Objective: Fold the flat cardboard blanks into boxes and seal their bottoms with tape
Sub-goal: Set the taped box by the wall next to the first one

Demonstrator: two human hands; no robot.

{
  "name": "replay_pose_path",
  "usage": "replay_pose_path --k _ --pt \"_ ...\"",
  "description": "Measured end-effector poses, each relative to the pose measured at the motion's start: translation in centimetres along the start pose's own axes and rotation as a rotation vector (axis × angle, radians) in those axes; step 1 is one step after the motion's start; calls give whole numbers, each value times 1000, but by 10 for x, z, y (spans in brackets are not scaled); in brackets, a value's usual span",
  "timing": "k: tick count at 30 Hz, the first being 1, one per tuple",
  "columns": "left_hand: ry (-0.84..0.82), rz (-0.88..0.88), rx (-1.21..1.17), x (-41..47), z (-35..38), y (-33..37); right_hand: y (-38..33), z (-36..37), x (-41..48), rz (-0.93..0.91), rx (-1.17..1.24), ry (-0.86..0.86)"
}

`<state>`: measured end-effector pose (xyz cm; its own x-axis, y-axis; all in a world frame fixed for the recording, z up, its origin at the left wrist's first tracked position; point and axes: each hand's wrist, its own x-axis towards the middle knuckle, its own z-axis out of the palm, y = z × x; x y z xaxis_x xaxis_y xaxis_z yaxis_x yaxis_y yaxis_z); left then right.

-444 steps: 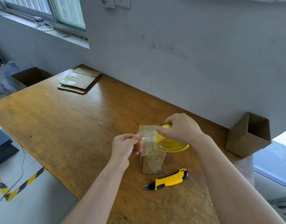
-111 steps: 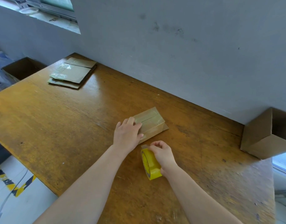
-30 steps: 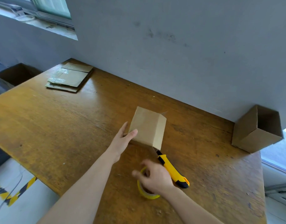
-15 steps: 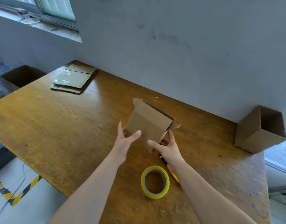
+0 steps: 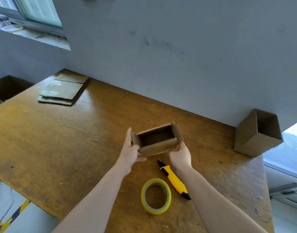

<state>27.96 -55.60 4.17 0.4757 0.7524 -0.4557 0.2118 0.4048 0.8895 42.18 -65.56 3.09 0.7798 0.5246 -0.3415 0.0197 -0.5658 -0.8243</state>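
A small folded cardboard box (image 5: 158,147) is held above the wooden table (image 5: 60,140), its open side facing me so the dark inside shows. My left hand (image 5: 131,151) holds its left end, thumb on the near side and fingers up along the flap. My right hand (image 5: 179,153) grips its right end at the lower corner. A yellow roll of tape (image 5: 156,196) lies flat on the table in front of me. A yellow and black utility knife (image 5: 174,179) lies beside it to the right. Flat cardboard blanks (image 5: 65,89) are stacked at the table's far left.
Another folded box (image 5: 257,133) lies on its side at the table's far right corner, opening toward the wall. A large open carton (image 5: 8,86) stands on the floor beyond the left edge. The grey wall runs along the table's back edge.
The box has been turned so its open side faces me. My right hand moved from the near side to the box's right end. The tape roll and knife lie still.
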Motion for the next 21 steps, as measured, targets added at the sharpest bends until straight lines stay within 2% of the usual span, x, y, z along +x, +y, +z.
replay_pose_path --k 3,6,10,13,15,17,21 --pt "35 36 131 6 9 -6 -11 4 2 75 116 18" --pt "52 102 316 14 18 -8 -22 10 6 131 227 -108" --pt "136 193 706 24 32 8 -25 16 11 21 83 -130" --pt "209 149 844 36 34 19 -26 15 17 -12 -45 -64" --pt "196 125 949 43 34 21 -26 12 23 -26 -102 -30" --pt "164 157 1005 52 34 22 -25 7 28 -75 -146 13" --pt "93 331 879 73 48 23 -22 -7 40 -140 -157 155"
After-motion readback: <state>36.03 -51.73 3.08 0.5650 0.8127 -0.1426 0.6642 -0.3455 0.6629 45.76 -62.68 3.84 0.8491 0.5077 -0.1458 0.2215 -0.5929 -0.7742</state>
